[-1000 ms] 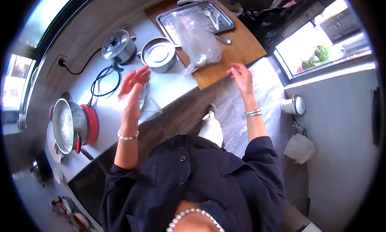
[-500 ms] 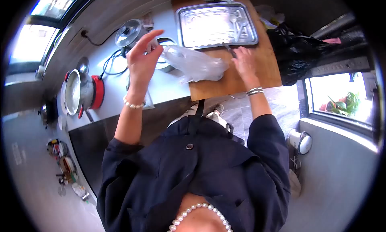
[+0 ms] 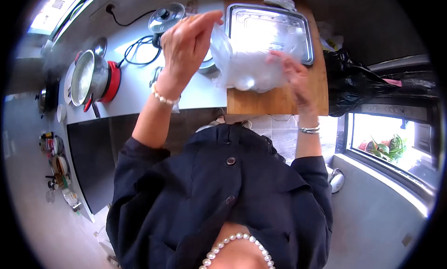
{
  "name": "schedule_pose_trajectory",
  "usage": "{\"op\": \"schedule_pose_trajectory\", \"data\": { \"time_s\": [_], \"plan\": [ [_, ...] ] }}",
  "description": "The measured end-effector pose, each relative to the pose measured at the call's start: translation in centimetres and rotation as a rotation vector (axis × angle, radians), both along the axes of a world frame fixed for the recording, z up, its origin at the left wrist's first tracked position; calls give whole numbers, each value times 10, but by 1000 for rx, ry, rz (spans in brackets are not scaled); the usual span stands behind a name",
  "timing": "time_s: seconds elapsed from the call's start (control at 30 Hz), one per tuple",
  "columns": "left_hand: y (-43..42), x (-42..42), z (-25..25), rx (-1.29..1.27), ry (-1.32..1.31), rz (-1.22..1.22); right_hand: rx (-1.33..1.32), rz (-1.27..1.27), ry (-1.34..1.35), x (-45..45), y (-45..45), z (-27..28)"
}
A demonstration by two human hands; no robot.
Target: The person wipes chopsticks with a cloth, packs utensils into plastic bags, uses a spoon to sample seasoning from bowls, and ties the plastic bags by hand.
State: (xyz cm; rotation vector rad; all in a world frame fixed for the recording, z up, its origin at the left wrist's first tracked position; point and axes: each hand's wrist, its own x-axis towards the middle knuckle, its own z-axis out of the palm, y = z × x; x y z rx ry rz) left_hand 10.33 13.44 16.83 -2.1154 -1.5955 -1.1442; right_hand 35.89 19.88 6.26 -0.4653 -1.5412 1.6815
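My left hand (image 3: 188,45) is raised over the counter with fingers pressed together, gripping the top of a clear plastic bag (image 3: 223,57). The bag hangs down and spreads over the wooden board (image 3: 274,101), with something pale and round showing faintly in its lower part. My right hand (image 3: 293,73) is at the bag's right side, smeared by motion; whether it grips the plastic does not show. Behind the bag lies a shallow metal tray (image 3: 306,36), partly covered by it. A pot rim (image 3: 208,64) peeks out behind my left wrist.
To the left stand a pot with a red base (image 3: 111,82) and a glass lid (image 3: 166,17), with a black cable (image 3: 135,47) between them. A crumpled white bag (image 3: 280,3) sits behind the tray. Black plastic bags (image 3: 347,78) lie right of the board.
The bag has been lifted and spread wider by my left hand. My right hand has moved to the bag; the dark-handled tool it held on the board is no longer visible.
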Motion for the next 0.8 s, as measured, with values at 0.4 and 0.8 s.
{"op": "schedule_pose_trajectory", "data": {
  "time_s": [0.4,0.8],
  "plan": [
    [51,57,-10,-748,-928,-568,304,-181,-393,-41,-8,-3],
    [11,7,-95,-1455,-652,-820,-211,71,-208,-79,-60,69]
  ]
}}
